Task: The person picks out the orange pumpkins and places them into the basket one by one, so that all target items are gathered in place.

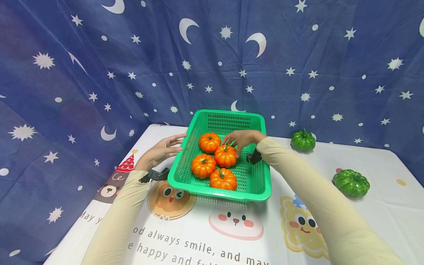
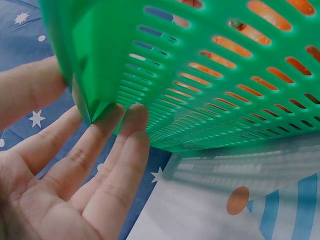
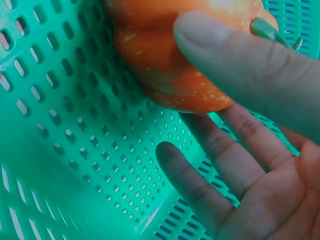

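A green plastic basket (image 1: 218, 192) with slotted walls holds several small glossy orange pumpkins with green stems. Inside it, my right hand (image 1: 243, 138) reaches over one orange pumpkin (image 1: 225, 157). In the right wrist view the thumb lies across this pumpkin (image 3: 160, 65), two fingers reach to its underside, and another finger stands away from it. My left hand (image 1: 162, 150) is at the basket's left rim. Its mostly straight fingers touch the outer side just below the rim in the left wrist view, and the thumb tip is hidden behind the rim.
Two green pumpkins stand on the table to the right, one (image 1: 303, 140) near the curtain and one (image 1: 351, 183) closer. A white cloth (image 1: 185, 239) with cartoon prints covers the table. Behind hangs a dark blue curtain (image 1: 212, 55) with moons and stars.
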`<state>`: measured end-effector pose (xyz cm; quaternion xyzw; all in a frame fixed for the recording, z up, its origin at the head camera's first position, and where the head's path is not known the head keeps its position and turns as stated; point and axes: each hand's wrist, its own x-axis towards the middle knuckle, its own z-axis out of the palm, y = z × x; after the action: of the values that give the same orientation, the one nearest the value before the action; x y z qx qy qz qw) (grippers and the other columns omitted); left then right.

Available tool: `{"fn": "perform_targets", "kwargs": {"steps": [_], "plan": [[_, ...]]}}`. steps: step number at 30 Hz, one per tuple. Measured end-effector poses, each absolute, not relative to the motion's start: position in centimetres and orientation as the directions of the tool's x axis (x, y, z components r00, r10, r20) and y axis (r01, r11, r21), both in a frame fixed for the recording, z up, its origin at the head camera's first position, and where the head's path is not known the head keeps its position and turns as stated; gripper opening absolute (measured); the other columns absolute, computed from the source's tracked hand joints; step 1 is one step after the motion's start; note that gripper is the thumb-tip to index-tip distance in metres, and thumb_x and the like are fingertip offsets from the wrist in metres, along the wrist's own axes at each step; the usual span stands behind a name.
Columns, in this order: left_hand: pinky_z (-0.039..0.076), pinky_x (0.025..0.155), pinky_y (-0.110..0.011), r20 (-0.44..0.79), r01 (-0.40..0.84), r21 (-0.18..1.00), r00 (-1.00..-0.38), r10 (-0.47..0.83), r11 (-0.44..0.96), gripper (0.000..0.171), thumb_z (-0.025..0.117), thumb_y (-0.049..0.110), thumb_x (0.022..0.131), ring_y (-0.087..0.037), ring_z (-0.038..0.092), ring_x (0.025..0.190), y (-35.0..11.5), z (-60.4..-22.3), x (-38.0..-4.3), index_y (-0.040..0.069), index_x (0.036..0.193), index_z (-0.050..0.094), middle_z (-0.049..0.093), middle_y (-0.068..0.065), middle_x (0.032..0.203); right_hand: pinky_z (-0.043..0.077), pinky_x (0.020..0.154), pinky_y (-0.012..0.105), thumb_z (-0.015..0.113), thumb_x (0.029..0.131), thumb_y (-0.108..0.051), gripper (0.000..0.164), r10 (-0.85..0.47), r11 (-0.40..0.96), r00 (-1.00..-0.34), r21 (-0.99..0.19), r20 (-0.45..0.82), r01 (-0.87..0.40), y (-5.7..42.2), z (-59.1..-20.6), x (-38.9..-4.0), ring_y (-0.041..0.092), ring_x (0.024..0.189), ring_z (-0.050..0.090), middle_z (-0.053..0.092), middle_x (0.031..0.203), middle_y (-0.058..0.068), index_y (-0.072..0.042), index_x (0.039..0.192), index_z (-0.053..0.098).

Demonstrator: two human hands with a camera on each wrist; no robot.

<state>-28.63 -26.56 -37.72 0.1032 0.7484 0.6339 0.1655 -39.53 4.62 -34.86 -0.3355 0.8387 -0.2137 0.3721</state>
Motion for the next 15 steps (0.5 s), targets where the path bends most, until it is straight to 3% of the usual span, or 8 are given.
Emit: {"fn": "perform_targets", "kwargs": {"steps": [5,10,15], "plan": [[0.039,0.106,-0.039,-0.113,-0.054,0.984,-0.923,0.369,0.167,0.064,0.053,0.004,0.093,-0.032,0.031,0.136,-26.66,-37.85,-28.75,0.010,0.149,0.025,0.023,-0.017,0.153,0.046,0.101,0.040,0.073,0.074,0.007,0.068,-0.716,0.688,-0.498,-0.617,-0.489,-0.383,4.84,-34.73,-39.61,0.038,0.132,0.040,0.037,0.146,0.020,-0.006,0.135,0.046],[0.048,0.093,-0.023,-0.103,-0.052,0.988,-0.921,0.375,0.144,0.064,0.055,0.004,0.093,-0.017,0.044,0.123,-26.71,-37.90,-28.73,0.010,0.149,0.026,0.027,-0.017,0.151,0.048,0.098,0.039,0.072,0.075,0.007,0.067,-0.712,0.688,-0.502,-0.630,-0.490,-0.360,5.10,-34.42,-39.66,0.038,0.132,0.041,0.038,0.146,0.020,-0.005,0.135,0.046],[0.050,0.089,-0.020,-0.097,-0.049,0.989,-0.922,0.375,0.136,0.064,0.055,0.004,0.092,-0.008,0.048,0.115,-26.71,-37.95,-28.71,0.009,0.149,0.026,0.029,-0.019,0.149,0.051,0.094,0.037,0.071,0.075,0.009,0.067,-0.730,0.662,-0.496,-0.668,-0.471,-0.339,5.40,-33.93,-39.49,0.037,0.132,0.041,0.040,0.145,0.020,-0.002,0.136,0.043]]}}
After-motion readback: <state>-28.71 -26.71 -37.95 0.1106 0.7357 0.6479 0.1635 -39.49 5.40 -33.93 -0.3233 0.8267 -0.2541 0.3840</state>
